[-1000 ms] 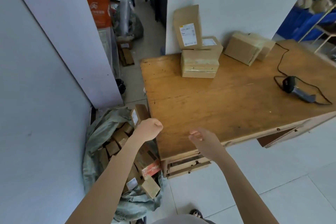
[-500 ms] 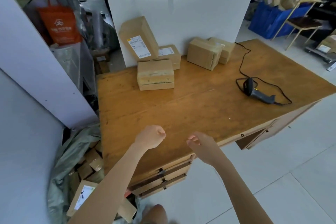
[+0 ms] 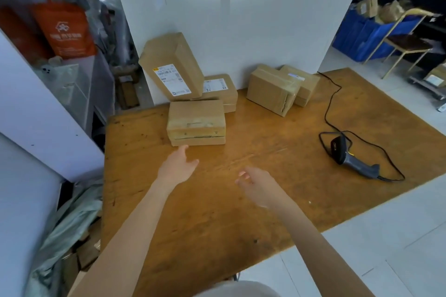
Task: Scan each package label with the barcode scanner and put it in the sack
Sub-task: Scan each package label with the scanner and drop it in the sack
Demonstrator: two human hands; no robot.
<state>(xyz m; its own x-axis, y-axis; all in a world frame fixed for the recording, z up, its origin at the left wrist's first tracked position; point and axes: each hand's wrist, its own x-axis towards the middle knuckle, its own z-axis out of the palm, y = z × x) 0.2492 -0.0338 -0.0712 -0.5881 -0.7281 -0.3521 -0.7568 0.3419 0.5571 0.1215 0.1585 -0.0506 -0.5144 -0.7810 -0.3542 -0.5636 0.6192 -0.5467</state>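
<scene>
Packages along the back of the table (image 3: 241, 219), scanner to the right, sack on the floor to the left.
The front package (image 3: 196, 123) lies at back left. Behind it the tilted package (image 3: 172, 67) leans on the wall (image 3: 229, 19), with the labelled package (image 3: 218, 89) just right. Farther right, two touching packages (image 3: 271, 89) sit by the wall. The barcode scanner (image 3: 347, 157) lies well right, its cable (image 3: 330, 101) running back. The left hand (image 3: 177, 166) is just before the front package, the right hand (image 3: 258, 183) beside it over the table. The sack (image 3: 65, 231) holds packages.

sack (image 3: 70, 222) cut off below, right hand (image 3: 257, 187) blurred
</scene>
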